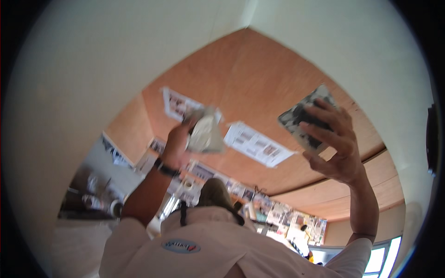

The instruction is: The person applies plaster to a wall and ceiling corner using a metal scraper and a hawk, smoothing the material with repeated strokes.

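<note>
In my left hand (178, 141), which wears a dark band at the wrist, is a flat, light grey, wedge-shaped piece (206, 133). Motion blurs it, so its exact kind is unclear. My fingers close around its left edge. At the right, my right hand (340, 143) grips a squarish flat plate (291, 121) mottled with grey, white and dark patches. The fingers reach across its dark middle, and the thumb is low by its bottom edge. Both hands are raised and well apart.
Pale smooth surfaces (83, 69) curve around both sides and meet at the top. Between them lies brown plywood (241, 69) with a taped paper sheet (259, 144) on it. Several pictures (282, 215) line a wall, a person (300, 236) is farther off, and a window (375, 259) shows lower right.
</note>
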### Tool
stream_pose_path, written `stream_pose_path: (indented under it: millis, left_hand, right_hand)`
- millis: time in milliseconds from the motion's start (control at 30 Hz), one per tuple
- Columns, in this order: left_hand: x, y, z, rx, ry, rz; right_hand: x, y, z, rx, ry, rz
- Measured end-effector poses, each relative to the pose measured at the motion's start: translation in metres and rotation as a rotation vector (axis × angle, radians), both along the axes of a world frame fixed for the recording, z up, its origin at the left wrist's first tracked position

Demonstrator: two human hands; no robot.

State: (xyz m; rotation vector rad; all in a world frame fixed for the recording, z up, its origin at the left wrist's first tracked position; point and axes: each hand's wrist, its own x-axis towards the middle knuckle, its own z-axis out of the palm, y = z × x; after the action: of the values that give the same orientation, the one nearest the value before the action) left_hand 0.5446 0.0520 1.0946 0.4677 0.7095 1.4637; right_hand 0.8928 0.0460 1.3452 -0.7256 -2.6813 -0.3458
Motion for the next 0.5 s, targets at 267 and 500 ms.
stream_pose_path:
  millis: [267, 500]
  left_hand:
    - [0.029, 0.0, 0.066, 0.186, 0.088, -0.034]
    - [0.04, -0.005, 0.082, 0.223, 0.286, -0.059]
  right_hand:
    - [-0.046, -0.009, -0.08, -0.38, 0.152, 0.314]
    - [-0.078, -0.003, -0.096, -0.359, 0.112, 0.258]
